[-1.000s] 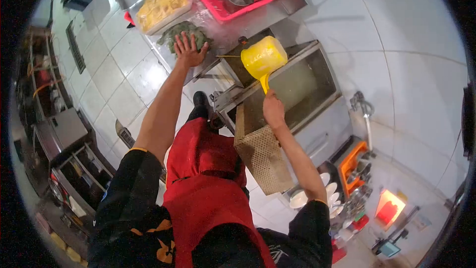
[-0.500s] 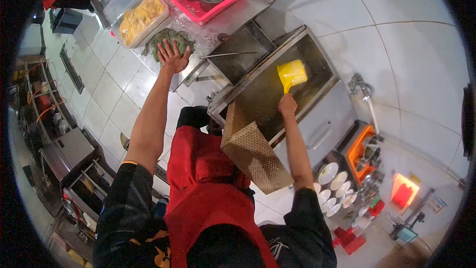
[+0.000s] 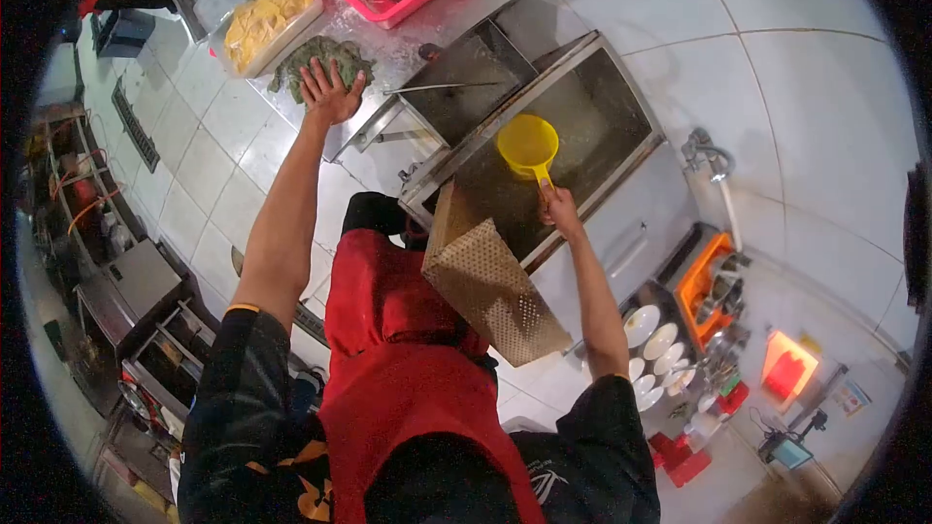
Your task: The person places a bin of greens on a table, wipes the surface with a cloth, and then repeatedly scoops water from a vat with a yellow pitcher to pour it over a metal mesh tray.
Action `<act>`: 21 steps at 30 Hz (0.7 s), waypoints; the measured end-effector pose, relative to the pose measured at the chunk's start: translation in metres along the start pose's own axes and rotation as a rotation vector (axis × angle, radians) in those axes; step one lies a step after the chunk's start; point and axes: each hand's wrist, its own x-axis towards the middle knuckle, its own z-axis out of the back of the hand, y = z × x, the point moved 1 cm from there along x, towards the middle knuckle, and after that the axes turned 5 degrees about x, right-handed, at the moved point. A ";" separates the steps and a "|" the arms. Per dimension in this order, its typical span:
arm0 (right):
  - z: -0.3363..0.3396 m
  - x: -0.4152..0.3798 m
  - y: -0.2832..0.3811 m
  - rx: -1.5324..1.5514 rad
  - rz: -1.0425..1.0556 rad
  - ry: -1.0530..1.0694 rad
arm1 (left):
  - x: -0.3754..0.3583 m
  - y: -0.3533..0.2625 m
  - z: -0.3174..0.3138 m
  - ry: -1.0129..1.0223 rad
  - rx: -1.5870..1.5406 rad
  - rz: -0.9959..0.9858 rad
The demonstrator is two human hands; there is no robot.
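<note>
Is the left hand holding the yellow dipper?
No, the right hand grips the dipper, while the left hand rests on the green cloth.

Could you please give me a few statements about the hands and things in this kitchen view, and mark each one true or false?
1. The right hand grips the yellow scoop by its handle. True.
2. The left hand lies with spread fingers on a crumpled green cloth. True.
3. The scoop is held above the pink tray. False: it is over or in the open metal tank; which of the two is unclear.
4. The white dishes lie inside the orange crate. False: the dishes lie beside the crate.
5. The apron is red. True.
</note>
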 end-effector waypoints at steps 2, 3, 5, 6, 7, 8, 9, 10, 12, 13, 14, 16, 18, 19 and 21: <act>-0.012 -0.030 0.018 0.070 -0.059 0.004 | 0.002 0.003 0.000 -0.029 -0.012 -0.005; -0.019 -0.045 0.028 0.144 -0.119 0.011 | 0.003 0.004 -0.001 -0.048 -0.003 -0.014; -0.031 -0.069 0.048 0.270 -0.126 0.080 | 0.006 0.009 -0.005 -0.114 0.022 -0.023; -0.040 -0.081 0.061 0.399 -0.134 0.153 | 0.004 0.011 -0.004 -0.119 0.020 -0.016; -0.054 -0.101 0.082 0.427 -0.152 0.096 | 0.001 0.013 -0.003 -0.116 0.007 -0.007; -0.053 -0.107 0.081 0.421 -0.150 0.102 | -0.001 0.016 -0.002 -0.113 -0.006 0.001; -0.052 -0.112 0.080 0.444 -0.128 0.093 | 0.004 0.022 -0.017 -0.118 -0.009 0.008; -0.052 -0.116 0.080 0.467 -0.106 0.085 | 0.009 0.027 -0.033 -0.113 0.119 -0.025; -0.054 -0.127 0.088 0.422 -0.066 0.099 | 0.005 0.028 -0.028 -0.111 0.245 -0.050; -0.056 -0.130 0.091 0.383 -0.028 0.106 | -0.003 0.021 -0.014 -0.077 0.119 -0.015; -0.057 -0.129 0.094 0.377 -0.025 0.113 | -0.011 0.012 0.002 -0.043 -0.007 0.019; -0.056 -0.128 0.101 0.154 0.120 0.104 | -0.014 0.002 0.016 0.000 0.008 0.035; -0.061 -0.127 0.116 0.089 0.148 0.120 | -0.020 0.000 0.022 0.083 0.013 0.021; -0.062 -0.124 0.121 -0.146 0.231 0.045 | -0.023 0.002 0.024 0.079 0.008 0.048; -0.078 -0.133 0.144 -0.453 0.246 -0.075 | -0.025 0.003 0.021 0.050 -0.016 0.023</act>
